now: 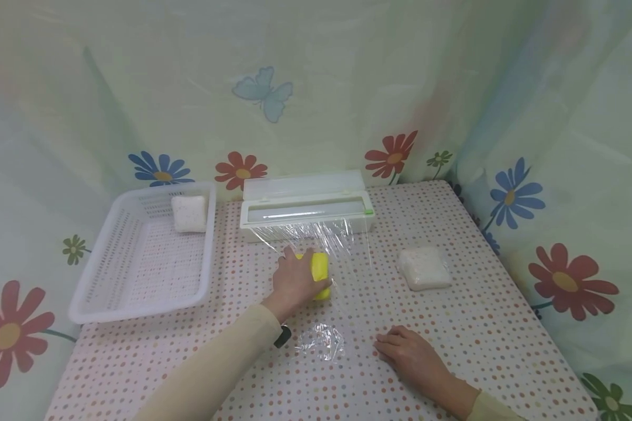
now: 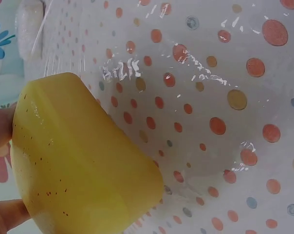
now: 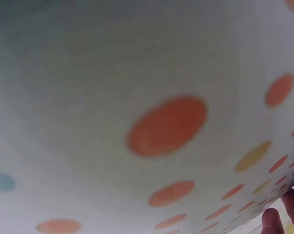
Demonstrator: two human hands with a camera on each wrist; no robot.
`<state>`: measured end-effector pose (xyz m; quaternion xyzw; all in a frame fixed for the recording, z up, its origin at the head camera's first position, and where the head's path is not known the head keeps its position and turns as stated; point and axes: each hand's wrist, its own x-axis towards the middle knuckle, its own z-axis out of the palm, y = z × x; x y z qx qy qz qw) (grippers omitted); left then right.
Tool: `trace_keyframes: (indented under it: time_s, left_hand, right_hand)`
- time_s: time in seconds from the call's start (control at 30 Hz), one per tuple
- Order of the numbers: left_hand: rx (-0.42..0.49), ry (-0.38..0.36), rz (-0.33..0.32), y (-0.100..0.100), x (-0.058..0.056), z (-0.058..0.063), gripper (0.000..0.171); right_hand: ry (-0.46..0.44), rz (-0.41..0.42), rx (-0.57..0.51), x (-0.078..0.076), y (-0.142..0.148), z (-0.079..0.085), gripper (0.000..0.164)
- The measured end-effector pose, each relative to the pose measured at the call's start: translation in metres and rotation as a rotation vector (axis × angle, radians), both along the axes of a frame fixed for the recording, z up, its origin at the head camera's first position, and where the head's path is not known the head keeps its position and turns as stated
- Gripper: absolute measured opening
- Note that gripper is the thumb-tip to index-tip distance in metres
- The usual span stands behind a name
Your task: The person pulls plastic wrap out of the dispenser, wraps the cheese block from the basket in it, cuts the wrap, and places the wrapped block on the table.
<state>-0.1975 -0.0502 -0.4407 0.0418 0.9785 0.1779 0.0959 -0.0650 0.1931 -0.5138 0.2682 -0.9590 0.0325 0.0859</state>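
Note:
My left hand (image 1: 293,279) grips a yellow rounded block (image 1: 320,268) from above, thumb on its near side. Small dark specks dot the block's smooth surface (image 2: 74,161) in the left wrist view. Beneath it, clear cling film (image 1: 321,342) lies spread over the table, running out from a white cling film dispenser (image 1: 308,213) with its lid raised. To the right of the film, my right hand (image 1: 412,356) rests on the table with loosely bent fingers and holds nothing. Only its fingertips (image 3: 272,222) show in the right wrist view.
A white plastic basket (image 1: 209,251) stands at the left, holding a white square block (image 1: 190,214). On the right lies another white block (image 1: 425,269), wrapped in clear film. The table (image 1: 484,327) has a dotted cover, and flowered curtains (image 1: 326,88) hang around it.

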Motion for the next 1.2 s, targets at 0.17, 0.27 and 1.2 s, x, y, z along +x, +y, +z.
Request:
trace_keyframes:
  time_s: [0.17,0.27,1.2]
  left_hand:
    - [-0.026,-0.029,-0.002,0.002,-0.003,-0.006,0.091]
    - [-0.037,-0.043,0.004,0.000,-0.005,-0.011,0.095]
    - [-0.126,0.055,-0.077,-0.012,-0.005,-0.030,0.089]
  right_hand:
    - [-0.003,0.000,0.032,-0.001,-0.001,0.001,0.019]
    - [0.009,0.011,0.047,-0.002,-0.002,0.001,0.018]
    - [-0.067,0.058,0.056,-0.002,0.001,0.004,0.030]
